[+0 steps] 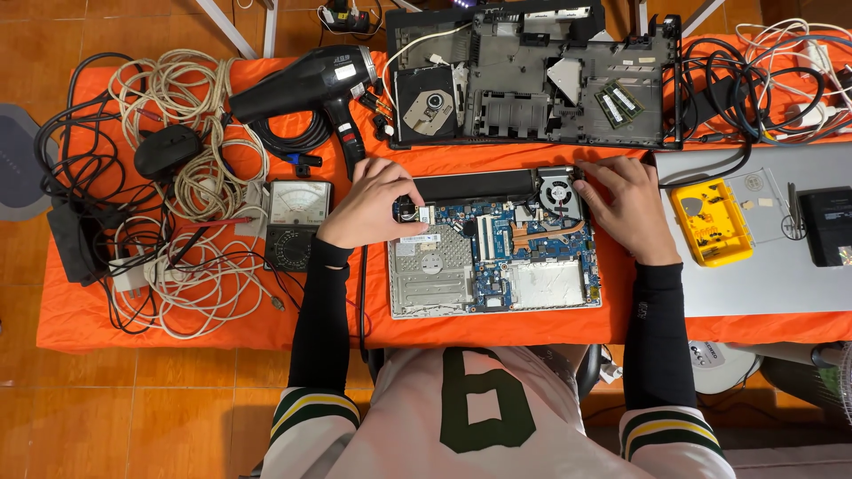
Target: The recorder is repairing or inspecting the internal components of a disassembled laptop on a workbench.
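Observation:
An opened laptop base [493, 248] lies on the orange table [497, 161], its blue circuit board, copper heat pipe and round fan [557, 192] exposed. My left hand [371, 204] rests on the board's upper left corner, fingers curled and pinching at a small part there. My right hand [628, 206] lies flat on the upper right corner beside the fan, fingers pointing left. Whether either hand holds anything loose is hidden by the fingers.
A black laptop bottom cover [532, 75] with an optical drive lies behind. A black hair dryer [311, 82], an analogue meter [298, 222] and tangled cables [177, 177] are at left. At right lie a closed grey laptop [763, 275], a yellow case [710, 222] and more cables.

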